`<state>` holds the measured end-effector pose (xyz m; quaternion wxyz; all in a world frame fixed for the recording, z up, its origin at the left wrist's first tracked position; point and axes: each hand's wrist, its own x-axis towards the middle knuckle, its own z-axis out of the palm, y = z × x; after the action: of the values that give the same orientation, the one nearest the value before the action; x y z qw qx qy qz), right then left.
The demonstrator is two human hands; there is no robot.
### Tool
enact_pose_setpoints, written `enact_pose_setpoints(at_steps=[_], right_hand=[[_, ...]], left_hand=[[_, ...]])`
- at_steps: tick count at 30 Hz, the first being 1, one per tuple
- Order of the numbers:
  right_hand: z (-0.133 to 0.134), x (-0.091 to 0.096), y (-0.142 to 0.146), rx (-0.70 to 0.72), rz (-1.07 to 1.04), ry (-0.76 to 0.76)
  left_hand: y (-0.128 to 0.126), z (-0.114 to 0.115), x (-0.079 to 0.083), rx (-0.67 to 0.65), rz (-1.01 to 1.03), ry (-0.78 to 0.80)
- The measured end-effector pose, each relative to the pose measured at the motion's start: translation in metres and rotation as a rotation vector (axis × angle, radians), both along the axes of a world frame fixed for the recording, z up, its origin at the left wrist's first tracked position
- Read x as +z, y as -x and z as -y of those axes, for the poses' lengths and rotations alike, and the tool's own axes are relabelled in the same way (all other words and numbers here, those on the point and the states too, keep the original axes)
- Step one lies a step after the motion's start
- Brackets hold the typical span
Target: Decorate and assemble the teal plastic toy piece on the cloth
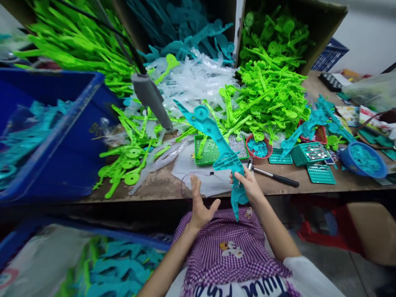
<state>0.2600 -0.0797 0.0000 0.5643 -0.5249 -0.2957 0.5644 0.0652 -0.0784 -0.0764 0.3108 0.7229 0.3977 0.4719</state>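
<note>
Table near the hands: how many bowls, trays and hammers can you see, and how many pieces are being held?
Red bowls: 2
Blue bowl: 1
Trays: 4
Hammer: 1
Teal part held in the right hand: 1
Total: 9

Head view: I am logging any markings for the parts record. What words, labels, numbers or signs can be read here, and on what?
White shirt, dark letters along the bottom edge: cut off by the frame, not readable.
Printed papers at the table's right end: too blurred to read.
Teal plastic part in the right hand: no lettering shows.
Nothing else carries legible text.
</note>
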Motion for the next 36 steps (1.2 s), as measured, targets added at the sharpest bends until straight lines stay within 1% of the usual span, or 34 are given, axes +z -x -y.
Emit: enact_pose_setpoints(at_steps=[2,3,4,6,8,10,14,16,18,19,21,23,25,26,27,28,29,31,32,33,34,36], right_hand=[[0.011,0.0,-0.009,0.036,0.001,0.038],[0.016,0.0,-0.014,0.055,0.007,0.057],[0.02,0.0,-0.018,0.073,0.015,0.075],[0.026,0.001,-0.025,0.099,0.031,0.104],[0.028,0.002,-0.031,0.132,0.042,0.128],[0.026,0.003,-0.035,0.172,0.06,0.146],[0.016,0.004,-0.042,0.238,0.16,0.141],[0.012,0.004,-0.046,0.265,0.247,0.127],[0.008,0.001,-0.051,0.305,0.355,0.119],[0.006,-0.002,-0.053,0.329,0.425,0.109],[0.001,-0.01,-0.056,0.387,0.595,0.059],[-0.006,-0.019,-0.055,0.442,0.77,-0.01],[-0.013,-0.023,-0.052,0.461,0.91,-0.048],[-0.015,-0.023,-0.05,0.436,0.969,-0.056],[-0.016,-0.021,-0.048,0.38,1.023,-0.066],[-0.014,-0.016,-0.045,0.292,1.068,-0.083],[-0.01,-0.011,-0.04,0.185,1.094,-0.106],[0.005,0.0,-0.025,0.002,1.05,-0.155],[0.015,0.004,-0.013,-0.041,0.979,-0.168],[0.024,0.006,0.001,-0.013,0.872,-0.167],[0.033,0.005,0.016,0.067,0.74,-0.141],[0.046,-0.003,0.046,0.268,0.461,-0.092]], left_hand=[[0.012,0.003,-0.009,0.171,-0.156,-0.179],[0.018,0.004,-0.013,0.217,-0.238,-0.229],[0.023,0.004,-0.015,0.235,-0.321,-0.24],[0.031,0.003,-0.015,0.219,-0.473,-0.191],[0.034,0.0,-0.012,0.179,-0.569,-0.127],[0.033,-0.004,-0.009,0.135,-0.591,-0.1],[0.031,-0.01,0.0,0.057,-0.519,-0.094],[0.036,-0.009,0.012,-0.039,-0.446,-0.09],[0.049,-0.006,0.034,-0.119,-0.359,-0.053],[0.056,-0.005,0.048,-0.122,-0.324,-0.014],[0.07,-0.007,0.081,-0.058,-0.283,0.096],[0.076,-0.018,0.112,0.005,-0.231,0.19],[0.067,-0.039,0.134,0.047,-0.113,0.286],[0.057,-0.052,0.141,0.023,-0.034,0.337],[0.044,-0.066,0.145,-0.004,0.057,0.385],[0.028,-0.079,0.145,-0.053,0.144,0.444],[0.012,-0.089,0.144,-0.068,0.263,0.492],[-0.02,-0.102,0.135,-0.018,0.541,0.57],[-0.034,-0.102,0.13,0.022,0.673,0.607],[-0.045,-0.099,0.123,0.057,0.777,0.649],[-0.053,-0.093,0.117,0.081,0.858,0.695],[-0.062,-0.079,0.104,0.093,0.95,0.797]])
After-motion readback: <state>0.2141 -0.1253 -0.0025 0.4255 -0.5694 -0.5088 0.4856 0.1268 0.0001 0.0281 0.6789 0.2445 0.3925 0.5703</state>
